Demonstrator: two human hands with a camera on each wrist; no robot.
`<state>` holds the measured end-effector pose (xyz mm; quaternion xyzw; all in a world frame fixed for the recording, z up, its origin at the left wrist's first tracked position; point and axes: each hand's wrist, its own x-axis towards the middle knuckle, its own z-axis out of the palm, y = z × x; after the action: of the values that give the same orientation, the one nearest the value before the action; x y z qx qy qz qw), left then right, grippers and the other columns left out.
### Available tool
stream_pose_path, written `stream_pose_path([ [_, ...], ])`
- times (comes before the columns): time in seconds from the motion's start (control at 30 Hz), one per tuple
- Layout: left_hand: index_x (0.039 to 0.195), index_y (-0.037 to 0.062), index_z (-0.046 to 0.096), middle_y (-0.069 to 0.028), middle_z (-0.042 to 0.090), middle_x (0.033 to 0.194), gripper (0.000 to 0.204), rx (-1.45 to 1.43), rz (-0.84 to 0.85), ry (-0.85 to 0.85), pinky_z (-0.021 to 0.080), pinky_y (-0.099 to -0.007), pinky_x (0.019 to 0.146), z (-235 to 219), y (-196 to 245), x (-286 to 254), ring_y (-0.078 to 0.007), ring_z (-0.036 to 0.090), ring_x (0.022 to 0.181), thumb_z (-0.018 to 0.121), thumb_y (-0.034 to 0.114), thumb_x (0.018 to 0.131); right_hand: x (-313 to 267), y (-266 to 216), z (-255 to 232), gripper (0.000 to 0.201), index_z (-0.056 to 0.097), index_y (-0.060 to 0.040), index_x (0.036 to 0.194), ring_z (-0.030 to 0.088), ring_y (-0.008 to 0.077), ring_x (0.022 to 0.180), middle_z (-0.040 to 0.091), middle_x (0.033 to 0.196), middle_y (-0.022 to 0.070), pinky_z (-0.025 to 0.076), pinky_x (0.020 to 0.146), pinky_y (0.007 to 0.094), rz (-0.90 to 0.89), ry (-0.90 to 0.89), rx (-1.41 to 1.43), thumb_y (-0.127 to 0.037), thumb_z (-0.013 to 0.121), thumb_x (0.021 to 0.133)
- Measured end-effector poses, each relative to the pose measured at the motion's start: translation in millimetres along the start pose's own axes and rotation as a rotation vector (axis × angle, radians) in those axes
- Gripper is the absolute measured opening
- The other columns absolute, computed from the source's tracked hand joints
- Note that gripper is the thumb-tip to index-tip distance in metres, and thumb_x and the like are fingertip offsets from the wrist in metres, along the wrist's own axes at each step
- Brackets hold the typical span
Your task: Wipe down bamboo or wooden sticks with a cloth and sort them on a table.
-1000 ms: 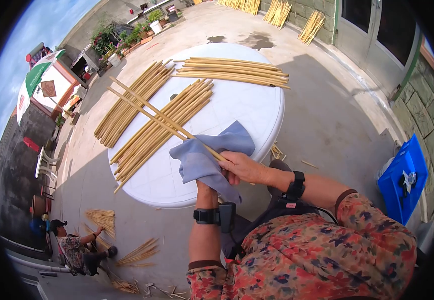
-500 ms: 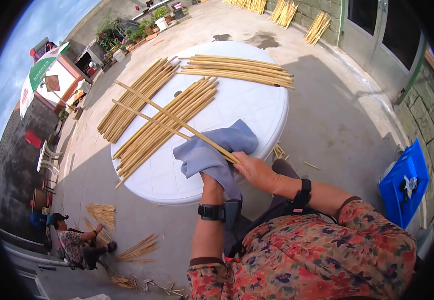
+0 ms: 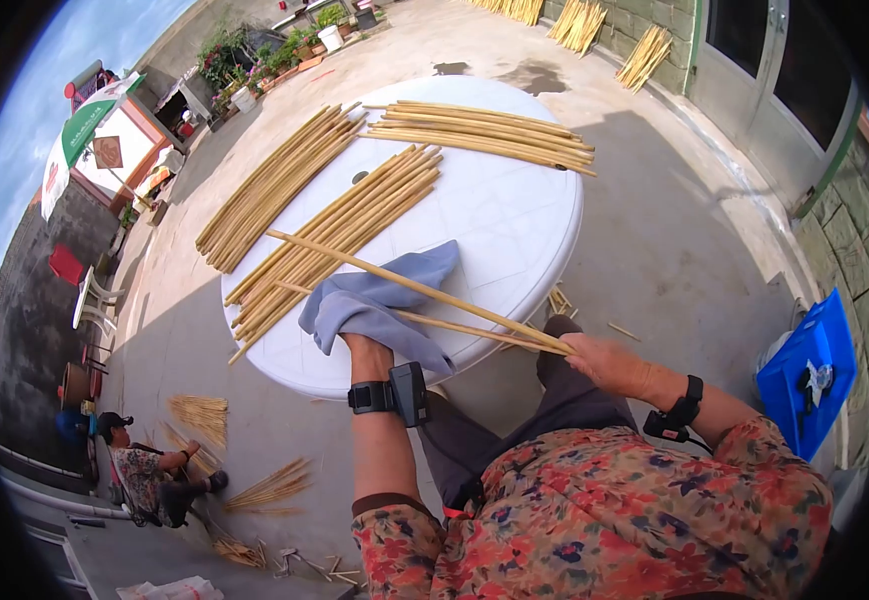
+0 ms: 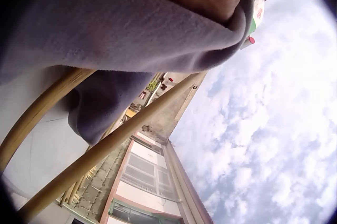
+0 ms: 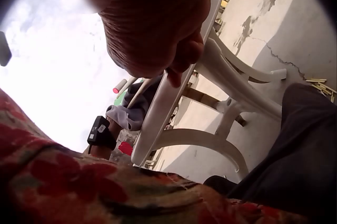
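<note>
- Reading the round white table (image 3: 494, 220) as a clock face in the head view, twelve at its far side, we found the right hand (image 3: 609, 366) just off the rim at four o'clock.
- With that hand we pinched the near ends of two sticks (image 3: 514, 328) between thumb and fingers; the sticks slanted up towards nine o'clock, over the table.
- Our left hand (image 3: 359, 342) was at about seven o'clock, mostly covered by a blue-grey cloth (image 3: 379, 300); we could not tell how its fingers lay.
- One stick crossed above the cloth, while the other passed under a fold of it, as far as we could make out.
- On the tabletop we had stick bundles at ten o'clock (image 3: 279, 190) and one o'clock (image 3: 479, 138), with another bundle (image 3: 354, 225) left of the centre.
- Beyond the rim, a seated person (image 3: 159, 475) was towards half past seven, and a blue crate (image 3: 814, 355) between three and four.
</note>
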<state>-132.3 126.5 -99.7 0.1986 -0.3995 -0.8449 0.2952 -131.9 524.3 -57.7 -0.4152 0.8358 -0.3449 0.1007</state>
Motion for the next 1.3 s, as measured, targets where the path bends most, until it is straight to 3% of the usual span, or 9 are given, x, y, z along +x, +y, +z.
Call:
stream_pose_path([
  [0.2, 0.104, 0.0101, 0.046, -0.0104, 0.049, 0.108, 0.036, -0.061, -0.038, -0.118, 0.039, -0.0383, 0.089, 5, -13, -7, -0.0237, 0.047, 0.097, 0.036, 0.042, 0.090, -77, 49, -36, 0.027, 0.047, -0.0069, 0.108, 0.054, 0.0366, 0.075, 0.056, 0.086, 0.0152, 0.044, 0.065, 0.0402, 0.207, -0.073, 0.012, -0.025, 0.045, 0.088],
  [0.4, 0.106, 0.0104, 0.045, -0.0104, 0.050, 0.108, 0.035, -0.046, -0.148, -0.203, 0.040, -0.0359, 0.087, -19, 20, 2, -0.0233, 0.048, 0.097, 0.031, 0.039, 0.092, -139, 71, -44, 0.020, 0.050, -0.0045, 0.095, 0.056, 0.0215, 0.063, 0.055, 0.071, 0.0086, 0.044, 0.059, 0.0314, 0.366, 0.080, 0.077, -0.023, 0.043, 0.089],
  [0.53, 0.106, 0.0104, 0.046, -0.0101, 0.050, 0.108, 0.036, -0.057, -0.185, -0.298, 0.041, -0.0358, 0.087, 7, 0, -21, -0.0232, 0.048, 0.097, 0.032, 0.041, 0.091, -88, 46, -28, 0.025, 0.049, -0.0050, 0.094, 0.045, 0.0052, 0.054, 0.053, 0.065, 0.0006, 0.038, 0.051, 0.0201, 0.437, 0.112, 0.584, -0.028, 0.039, 0.093],
  [0.8, 0.105, 0.0105, 0.046, -0.0096, 0.050, 0.108, 0.038, -0.088, -0.221, -0.395, 0.042, -0.0355, 0.085, 6, 9, -59, -0.0230, 0.048, 0.097, 0.032, 0.043, 0.091, 9, 11, -46, 0.030, 0.048, -0.0046, 0.096, 0.036, 0.0031, 0.041, 0.055, 0.065, 0.0042, 0.030, 0.039, 0.0164, 0.332, -0.077, 0.910, -0.032, 0.038, 0.093],
  [0.93, 0.105, 0.0105, 0.046, -0.0094, 0.050, 0.108, 0.039, -0.135, -0.258, -0.494, 0.042, -0.0354, 0.085, 12, -1, -72, -0.0230, 0.048, 0.097, 0.032, 0.044, 0.090, 55, -26, -15, 0.031, 0.047, -0.0035, 0.099, 0.034, 0.0031, 0.038, 0.054, 0.065, 0.0047, 0.029, 0.037, 0.0162, 0.192, -0.325, 1.065, -0.033, 0.038, 0.094],
  [1.1, 0.104, 0.0106, 0.046, -0.0091, 0.050, 0.108, 0.041, -0.330, -0.349, -0.731, 0.042, -0.0352, 0.084, 18, -29, -82, -0.0228, 0.049, 0.096, 0.032, 0.046, 0.090, 108, -48, 30, 0.031, 0.047, -0.0033, 0.101, 0.034, 0.0031, 0.035, 0.055, 0.066, 0.0066, 0.026, 0.030, 0.0173, 0.265, -0.545, 1.452, -0.032, 0.038, 0.094],
  [1.2, 0.104, 0.0106, 0.046, -0.0089, 0.050, 0.108, 0.041, -0.489, -0.425, -0.904, 0.043, -0.0351, 0.084, 15, -41, -78, -0.0228, 0.049, 0.096, 0.033, 0.047, 0.090, 110, -59, 36, 0.032, 0.046, -0.0030, 0.100, 0.034, 0.0028, 0.034, 0.055, 0.066, 0.0063, 0.025, 0.028, 0.0171, 0.354, -0.570, 1.437, -0.033, 0.038, 0.094],
  [1.23, 0.104, 0.0106, 0.046, -0.0089, 0.050, 0.108, 0.041, -0.492, -0.418, -0.900, 0.043, -0.0351, 0.084, 25, -36, -89, -0.0228, 0.049, 0.096, 0.033, 0.047, 0.090, 109, -60, 37, 0.032, 0.046, -0.0030, 0.100, 0.034, 0.0028, 0.034, 0.055, 0.066, 0.0063, 0.025, 0.028, 0.0171, 0.356, -0.578, 1.433, -0.033, 0.038, 0.094],
  [1.3, 0.105, 0.0110, 0.045, -0.0064, 0.050, 0.106, 0.040, -0.027, -0.288, -0.425, 0.044, -0.0308, 0.081, 46, -23, -106, -0.0199, 0.048, 0.097, 0.032, 0.046, 0.091, 105, -57, 37, 0.033, 0.047, -0.0031, 0.101, 0.034, 0.0026, 0.035, 0.054, 0.065, 0.0056, 0.025, 0.029, 0.0168, 0.335, -0.579, 1.387, -0.033, 0.037, 0.094],
])
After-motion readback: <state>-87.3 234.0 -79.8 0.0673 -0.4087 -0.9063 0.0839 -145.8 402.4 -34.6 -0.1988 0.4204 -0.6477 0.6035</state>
